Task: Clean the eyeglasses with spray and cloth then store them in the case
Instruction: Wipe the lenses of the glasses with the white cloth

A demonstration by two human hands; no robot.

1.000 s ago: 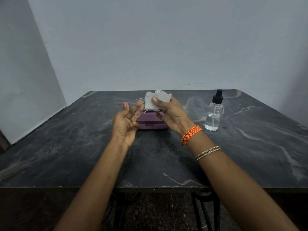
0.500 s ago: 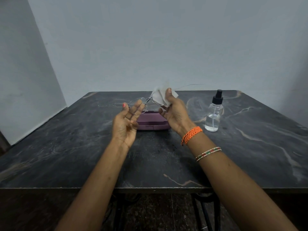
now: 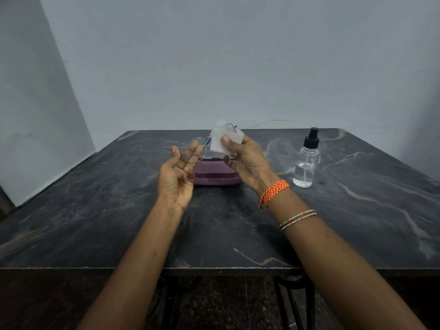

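- Wiping stage in hand, by judgement: spray done or skipped, storing not yet begun; next move calls for rubbing both lenses, folding the temples, then opening the case.
- Desk (image 3: 119, 210): dark marbled top, carrying the case and bottle.
- Case (image 3: 215, 173): purple, lid closed, lying behind the hands.
- Spray bottle (image 3: 306, 163): clear, black pump, upright, well apart to the right.
- Right hand (image 3: 247, 160): thumb and fingers pinching the cloth (image 3: 220, 141) over one lens.
- Left hand (image 3: 177, 177): fingers loosely curled, holding the other lens rim.
- Eyeglasses (image 3: 192, 150): thin wire frame, held above the case.
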